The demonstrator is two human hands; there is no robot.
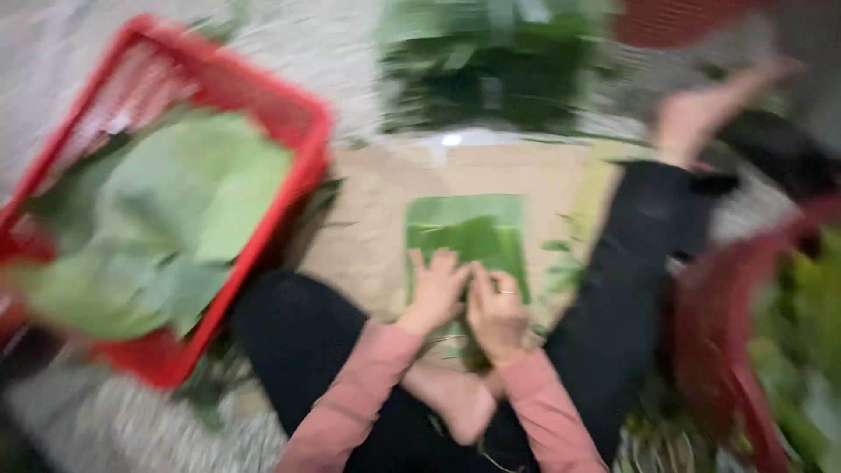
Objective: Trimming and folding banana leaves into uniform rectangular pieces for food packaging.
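Both hands press flat, fingers together, on the near edge of a green leaf stack (469,232) lying on the brown mat (377,219), left hand (435,291) beside right hand (496,308), leaves stretching away.

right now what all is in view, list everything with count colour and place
leaf stack: one, green, squared-off, flat on the mat at centre, under both hands
mat: one, tan, on the floor between the legs
red crate: one, red, left side, tilted in the view
large leaves: a heap, count unclear, pale green, inside the red crate
leaf pile: one heap, dark green, top centre beyond the mat
second crate: one, dark red, right edge, blurred
greens: heap, green, in the second crate
loose scraps: a few, green, right of the leaf stack
legs: two, black trousers, spread either side of the mat
foot: one bare, upper right
left hand: pink sleeve, flat on the leaf stack
right hand: pink sleeve, a ring, on the leaf stack
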